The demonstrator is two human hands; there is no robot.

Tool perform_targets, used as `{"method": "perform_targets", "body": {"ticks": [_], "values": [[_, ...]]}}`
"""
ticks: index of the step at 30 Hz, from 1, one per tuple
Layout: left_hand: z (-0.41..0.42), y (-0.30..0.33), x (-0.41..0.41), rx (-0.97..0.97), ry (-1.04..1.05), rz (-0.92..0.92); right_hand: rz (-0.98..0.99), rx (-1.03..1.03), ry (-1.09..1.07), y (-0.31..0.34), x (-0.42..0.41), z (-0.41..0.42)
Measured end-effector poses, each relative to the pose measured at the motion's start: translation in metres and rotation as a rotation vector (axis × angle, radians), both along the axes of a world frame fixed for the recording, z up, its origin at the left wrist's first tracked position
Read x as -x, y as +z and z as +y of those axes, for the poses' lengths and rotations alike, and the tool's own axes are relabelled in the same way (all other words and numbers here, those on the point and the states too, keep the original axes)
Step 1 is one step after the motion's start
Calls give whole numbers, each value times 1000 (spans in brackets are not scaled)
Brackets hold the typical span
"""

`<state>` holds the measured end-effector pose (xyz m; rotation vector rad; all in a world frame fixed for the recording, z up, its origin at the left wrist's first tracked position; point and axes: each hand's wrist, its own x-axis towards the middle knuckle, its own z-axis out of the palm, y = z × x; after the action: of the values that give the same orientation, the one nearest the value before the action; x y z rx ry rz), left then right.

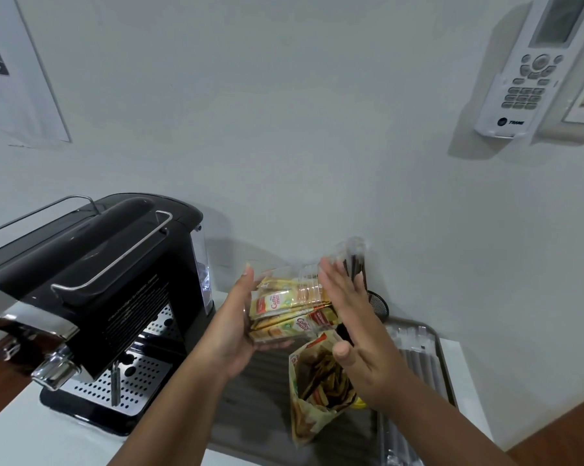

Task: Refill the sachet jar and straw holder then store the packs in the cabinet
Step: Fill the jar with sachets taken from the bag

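Note:
My left hand holds a clear sachet jar tipped on its side, full of yellow creamer sachets. My right hand is flat and open against the jar's other end, fingers spread. Below them an opened sachet pack stands on a dark tray with several sachets inside. A black mesh straw holder stands behind my right hand, with dark straws in a clear wrapper rising from it. A pack of wrapped straws lies on the tray's right side.
A black and chrome coffee machine fills the left of the white counter. A white remote control hangs in a wall holder at the upper right. A paper notice is on the wall at the upper left.

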<state>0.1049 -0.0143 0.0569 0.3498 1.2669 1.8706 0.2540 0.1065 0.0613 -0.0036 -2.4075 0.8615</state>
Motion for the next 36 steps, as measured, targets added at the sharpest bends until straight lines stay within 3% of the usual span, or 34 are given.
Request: {"method": "perform_targets", "body": {"ticks": [8, 13, 15, 24, 33, 36], "values": [[-3, 0, 1, -12, -4, 7, 14, 21, -18, -6, 0, 2], [-5, 2, -1, -13, -22, 30, 101, 386, -141, 3, 3, 12], [-6, 3, -1, -5, -32, 49, 79, 430, -153, 10, 5, 22], [-9, -1, -1, 37, -68, 60, -280, 102, 117, 33, 3, 54], [-12, 0, 2, 65, -77, 27, -86, -152, 18, 28, 5, 67], [-12, 1, 1, 66, -87, 38, -17, -154, -13, 31, 5, 68]]}}
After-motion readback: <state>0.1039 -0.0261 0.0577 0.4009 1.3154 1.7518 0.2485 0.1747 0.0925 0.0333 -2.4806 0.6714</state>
